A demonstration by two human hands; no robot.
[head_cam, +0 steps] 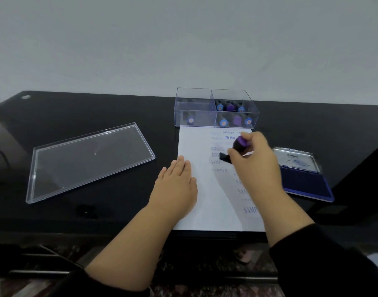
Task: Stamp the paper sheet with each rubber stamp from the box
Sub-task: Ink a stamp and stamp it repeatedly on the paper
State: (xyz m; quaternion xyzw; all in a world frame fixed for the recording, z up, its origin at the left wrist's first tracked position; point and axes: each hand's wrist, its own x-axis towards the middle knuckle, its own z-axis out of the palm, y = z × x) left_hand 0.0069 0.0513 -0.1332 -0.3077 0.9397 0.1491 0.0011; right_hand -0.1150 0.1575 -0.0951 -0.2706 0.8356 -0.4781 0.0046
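A white paper sheet (207, 202) lies on the black table, printed with blue marks such as AIR MAIL and SAMPLE. My left hand (177, 187) rests flat on the sheet's left edge, fingers straight. My right hand (255, 161) grips a rubber stamp (237, 147) with a purple handle and black base, tilted above the middle of the sheet; it is motion-blurred. A clear divided box (196, 103) stands at the sheet's far end, with several purple and blue stamps standing in its compartments.
The clear box lid (87, 161) lies on the table to the left. An open blue ink pad (304, 181) sits right of the sheet, beside my right wrist. The table's front edge (119, 232) runs just below the sheet. A pale wall rises behind.
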